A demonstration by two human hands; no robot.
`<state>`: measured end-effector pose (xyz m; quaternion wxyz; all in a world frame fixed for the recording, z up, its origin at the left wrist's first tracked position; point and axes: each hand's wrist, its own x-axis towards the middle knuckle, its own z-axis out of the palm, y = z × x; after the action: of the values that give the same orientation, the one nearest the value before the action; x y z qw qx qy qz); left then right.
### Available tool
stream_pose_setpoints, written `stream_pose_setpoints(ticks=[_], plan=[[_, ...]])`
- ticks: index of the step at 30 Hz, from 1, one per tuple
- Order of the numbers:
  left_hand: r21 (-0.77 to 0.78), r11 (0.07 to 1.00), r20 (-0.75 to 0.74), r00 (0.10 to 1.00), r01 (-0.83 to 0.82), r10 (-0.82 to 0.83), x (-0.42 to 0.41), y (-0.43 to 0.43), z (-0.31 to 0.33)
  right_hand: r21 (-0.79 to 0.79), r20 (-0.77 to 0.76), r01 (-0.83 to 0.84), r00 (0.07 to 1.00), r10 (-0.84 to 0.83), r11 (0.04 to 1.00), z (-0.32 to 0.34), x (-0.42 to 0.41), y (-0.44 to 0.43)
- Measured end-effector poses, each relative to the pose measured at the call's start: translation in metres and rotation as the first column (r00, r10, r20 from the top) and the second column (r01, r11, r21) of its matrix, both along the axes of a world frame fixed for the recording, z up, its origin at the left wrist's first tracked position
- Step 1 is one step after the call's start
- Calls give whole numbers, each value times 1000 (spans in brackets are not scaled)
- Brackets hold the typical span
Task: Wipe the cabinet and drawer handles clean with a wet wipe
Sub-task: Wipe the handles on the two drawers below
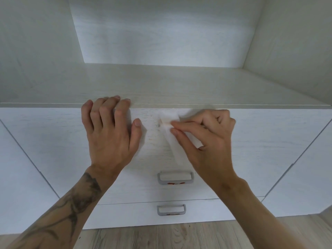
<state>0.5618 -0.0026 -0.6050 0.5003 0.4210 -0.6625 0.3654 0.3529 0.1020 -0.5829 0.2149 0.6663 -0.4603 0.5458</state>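
Two dirty handles (175,178) straight below right hand (206,141), long axes horiz. Pinching wet wipe (170,133) on top drawer front; left hand (109,133) spread flat, bracing near top edge.

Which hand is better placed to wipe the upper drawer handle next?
The right hand. It already pinches the wet wipe, which hangs just above the upper drawer handle. The left hand is empty, braced on the cabinet edge.
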Motion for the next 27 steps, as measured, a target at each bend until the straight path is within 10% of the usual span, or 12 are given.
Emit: stream_pose_setpoints(ticks=[27], plan=[[11, 1000, 4, 1000, -3, 3, 2, -2, -2, -185, -15, 217, 974, -224, 958, 3, 45, -11]])
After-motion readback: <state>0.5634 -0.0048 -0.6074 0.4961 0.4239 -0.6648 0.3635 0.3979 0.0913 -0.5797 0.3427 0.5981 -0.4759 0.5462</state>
